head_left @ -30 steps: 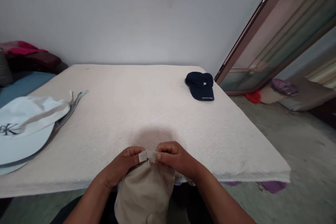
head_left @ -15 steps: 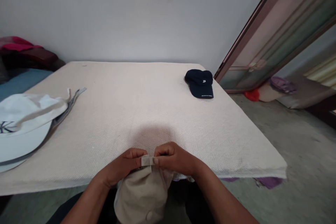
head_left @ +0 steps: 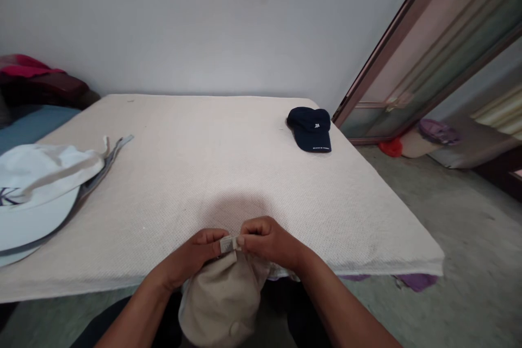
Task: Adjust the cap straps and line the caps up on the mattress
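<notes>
And here we are at the near edge of the cloth-covered table point(head_left: 183, 141), both hands in close, all the action on one small strap! The left hand point(head_left: 191, 258) has the left end of the beige cap's closure strap point(head_left: 227, 245) pinched between thumb and fingers; the right hand point(head_left: 269, 242) grips at the right end, thumb against forefinger. Look at the line of it: the strap's long axis runs crosswise, from one hand to the other, only a short stretch showing between the fingertips. Neither hand has the edge on nearness; each is right on it, one per side. Whether the two ends are joined, you cannot tell from here

The beige cap point(head_left: 220, 302) itself hangs below the grip, towards the person, its crown button point(head_left: 235, 329) lowest and closest to the body. Out wide, the navy cap point(head_left: 311, 128) sits at the far right of the table, brim facing this way, and over on the left lies the white cap point(head_left: 44, 209), overlapping a grey cap point(head_left: 100, 176), both well apart from the hands
</notes>
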Motion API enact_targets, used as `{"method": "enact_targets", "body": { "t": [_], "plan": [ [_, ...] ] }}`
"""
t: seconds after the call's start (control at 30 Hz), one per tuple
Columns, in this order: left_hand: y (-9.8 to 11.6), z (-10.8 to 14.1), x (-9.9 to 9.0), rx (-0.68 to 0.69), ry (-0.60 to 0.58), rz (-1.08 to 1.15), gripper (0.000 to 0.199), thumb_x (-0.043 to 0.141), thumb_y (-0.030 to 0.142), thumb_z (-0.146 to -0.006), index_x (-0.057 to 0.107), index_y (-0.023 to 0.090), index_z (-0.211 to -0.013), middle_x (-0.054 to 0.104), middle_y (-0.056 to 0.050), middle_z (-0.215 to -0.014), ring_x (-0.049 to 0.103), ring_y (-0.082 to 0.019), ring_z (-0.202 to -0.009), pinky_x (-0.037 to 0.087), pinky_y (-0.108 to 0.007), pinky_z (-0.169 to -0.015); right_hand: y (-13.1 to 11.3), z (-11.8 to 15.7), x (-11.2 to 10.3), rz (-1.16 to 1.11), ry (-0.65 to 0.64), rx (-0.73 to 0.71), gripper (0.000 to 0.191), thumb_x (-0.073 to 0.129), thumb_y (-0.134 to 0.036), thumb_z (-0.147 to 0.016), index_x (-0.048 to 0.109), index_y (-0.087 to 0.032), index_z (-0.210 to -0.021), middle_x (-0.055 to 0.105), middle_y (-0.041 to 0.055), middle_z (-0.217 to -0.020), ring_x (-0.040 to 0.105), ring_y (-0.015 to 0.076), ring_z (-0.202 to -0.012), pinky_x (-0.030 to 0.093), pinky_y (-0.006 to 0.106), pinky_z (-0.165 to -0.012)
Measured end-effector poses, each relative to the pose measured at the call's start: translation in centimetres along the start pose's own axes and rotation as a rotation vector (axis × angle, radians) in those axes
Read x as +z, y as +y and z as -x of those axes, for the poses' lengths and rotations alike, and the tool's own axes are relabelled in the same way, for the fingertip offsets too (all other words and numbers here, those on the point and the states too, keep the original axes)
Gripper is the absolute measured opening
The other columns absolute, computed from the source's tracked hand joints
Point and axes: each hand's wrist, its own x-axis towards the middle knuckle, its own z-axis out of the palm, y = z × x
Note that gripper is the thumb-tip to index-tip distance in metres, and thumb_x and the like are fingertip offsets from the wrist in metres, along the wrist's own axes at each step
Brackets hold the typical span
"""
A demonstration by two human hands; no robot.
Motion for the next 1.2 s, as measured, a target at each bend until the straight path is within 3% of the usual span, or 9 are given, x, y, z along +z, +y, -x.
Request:
{"method": "enact_targets", "body": {
  "t": [0.43, 0.6, 0.73, 0.87, 1.2],
  "plan": [
    [-0.1, 0.0, 0.1, 0.029, -0.01, -0.002, 0.02, 0.067, 0.035, -0.074, 0.068, 0.017, -0.081, 0.059, 0.0, -0.069, 0.047, -0.012, -0.06, 0.033, -0.022, -0.057, 0.1, -0.2, 0.3, 0.025, 0.056, -0.005, 0.017, 0.057, -0.024, -0.074, 0.051, -0.015, -0.06, 0.041, -0.0034, -0.061, 0.037, 0.0082, -0.059, 0.029, 0.02, -0.051],
    [-0.1, 0.0, 0.1, 0.024, 0.031, 0.008, 0.02, 0.068, 0.035, -0.073, 0.07, 0.019, -0.084, 0.062, 0.0, -0.072, 0.05, -0.013, -0.064, 0.037, -0.023, -0.061, 0.3, -0.2, 0.2, -0.009, 0.016, -0.012, 0.022, 0.06, -0.032, -0.075, 0.054, -0.015, -0.062, 0.042, -0.0034, -0.061, 0.037, 0.0081, -0.059, 0.029, 0.02, -0.051],
    [-0.4, 0.1, -0.1, 0.027, 0.089, -0.011, 0.021, 0.07, 0.037, -0.071, 0.071, 0.019, -0.082, 0.062, 0.0, -0.071, 0.051, -0.013, -0.065, 0.038, -0.022, -0.061, 0.3, -0.2, 0.3, -0.029, 0.011, 0.002, 0.015, 0.061, -0.028, -0.073, 0.058, -0.014, -0.066, 0.046, -0.0028, -0.062, 0.04, 0.0083, -0.06, 0.031, 0.019, -0.052],
    [-0.6, 0.1, -0.2, 0.012, 0.072, 0.0, 0.022, 0.068, 0.038, -0.073, 0.07, 0.019, -0.084, 0.061, 0.0, -0.071, 0.05, -0.013, -0.064, 0.038, -0.022, -0.06, 0.3, -0.2, 0.5, -0.056, 0.01, 0.039, 0.018, 0.06, -0.026, -0.075, 0.055, -0.014, -0.062, 0.046, -0.003, -0.058, 0.039, 0.0078, -0.056, 0.031, 0.02, -0.051],
    [0.5, 0.1, 0.6, 0.106, 0.037, -0.078, 0.022, 0.062, 0.037, -0.075, 0.069, 0.017, -0.077, 0.064, -0.003, -0.073, 0.053, -0.018, -0.069, 0.041, -0.027, -0.066, 0.3, -0.1, 0.5, -0.072, -0.094, -0.028, 0.031, 0.057, -0.04, -0.082, 0.055, -0.014, -0.065, 0.043, -0.0036, -0.057, 0.036, 0.0072, -0.053, 0.028, 0.021, -0.051]
  ]
}}
